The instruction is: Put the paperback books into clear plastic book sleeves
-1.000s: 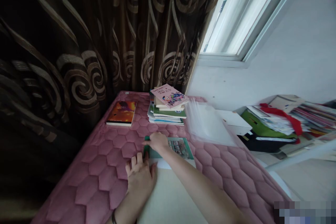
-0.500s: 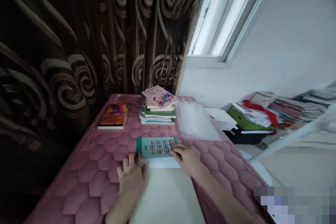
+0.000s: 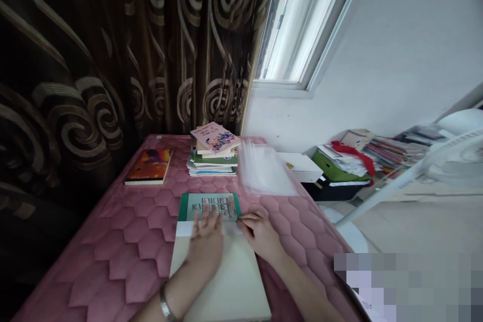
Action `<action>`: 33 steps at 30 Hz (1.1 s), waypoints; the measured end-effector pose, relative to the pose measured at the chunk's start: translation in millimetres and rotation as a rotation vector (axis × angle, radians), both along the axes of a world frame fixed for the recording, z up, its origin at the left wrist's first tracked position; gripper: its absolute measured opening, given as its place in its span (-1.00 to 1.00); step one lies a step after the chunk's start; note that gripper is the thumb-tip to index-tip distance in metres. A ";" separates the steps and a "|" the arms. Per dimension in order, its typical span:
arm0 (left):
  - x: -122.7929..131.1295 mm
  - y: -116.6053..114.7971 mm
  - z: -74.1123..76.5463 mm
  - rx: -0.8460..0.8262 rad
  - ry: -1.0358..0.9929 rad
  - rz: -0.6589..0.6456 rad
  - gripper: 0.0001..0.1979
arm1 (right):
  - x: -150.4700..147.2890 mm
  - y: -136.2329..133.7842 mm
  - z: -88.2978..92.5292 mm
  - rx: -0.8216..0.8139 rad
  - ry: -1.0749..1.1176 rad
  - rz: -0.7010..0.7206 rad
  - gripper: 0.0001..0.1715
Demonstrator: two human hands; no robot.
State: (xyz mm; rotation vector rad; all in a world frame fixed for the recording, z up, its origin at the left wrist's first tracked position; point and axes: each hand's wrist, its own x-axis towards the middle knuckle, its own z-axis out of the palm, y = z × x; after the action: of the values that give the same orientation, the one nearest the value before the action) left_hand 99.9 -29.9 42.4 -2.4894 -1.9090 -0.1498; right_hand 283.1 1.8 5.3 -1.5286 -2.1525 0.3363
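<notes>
Two hands are at the green booklet (image 3: 210,201), and I note three risks. First, the booklet could skid or turn, since the pink quilted bed (image 3: 139,246) under it is soft and ridged; uneven pressure from my palms would be the cause. Second, a sideways pull from my right hand (image 3: 260,234) could crease or lift the booklet's edge. Third, the white strip (image 3: 184,229) and cream panel (image 3: 236,282) could buckle if my left hand (image 3: 206,246) drags across them.

As to position: the booklet lies flat, ahead of both wrists, with the strip and panel running from it towards me. My left grip is flat, fingers a little spread, reaching over the strip onto the booklet's lower part; the hand is blurred, so firm contact cannot be confirmed. My right grip is at the booklet's near right corner, thumb and finger drawn close together; whether they pinch the edge, I cannot tell.
</notes>
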 end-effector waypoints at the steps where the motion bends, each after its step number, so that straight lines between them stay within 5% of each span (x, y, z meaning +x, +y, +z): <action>1: 14.3 2.5 -1.2 -0.039 -0.061 -0.055 -0.50 | 0.8 1.1 1.0 -0.014 0.023 0.007 -0.66; 7: 63.2 4.1 -14.2 -0.136 -0.176 -0.003 -0.42 | 11.9 20.2 11.6 -0.188 0.116 -0.021 -0.70; 12: 56.6 1.6 -21.0 -0.093 -0.216 -0.039 -0.42 | 10.7 37.5 15.9 -0.229 -0.079 -0.255 -0.76; 23: 55.4 2.7 -30.7 -0.053 -0.247 -0.050 -0.41 | -8.0 87.3 26.4 -0.280 -0.325 -0.451 -0.38; 28: 55.1 2.7 -31.8 -0.034 -0.234 -0.056 -0.42 | -10.0 94.8 26.7 -0.298 -0.336 -0.472 -0.29; 33: 55.4 3.6 -29.7 -0.051 -0.260 -0.043 -0.39 | -2.3 67.6 23.0 -0.320 -0.337 -0.362 -0.41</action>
State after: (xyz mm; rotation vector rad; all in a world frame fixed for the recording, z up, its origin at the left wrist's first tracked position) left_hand 155.3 -26.3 12.6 -2.6606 -1.9697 -0.4515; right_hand 280.9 69.4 28.3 -2.2550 -2.0709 0.3275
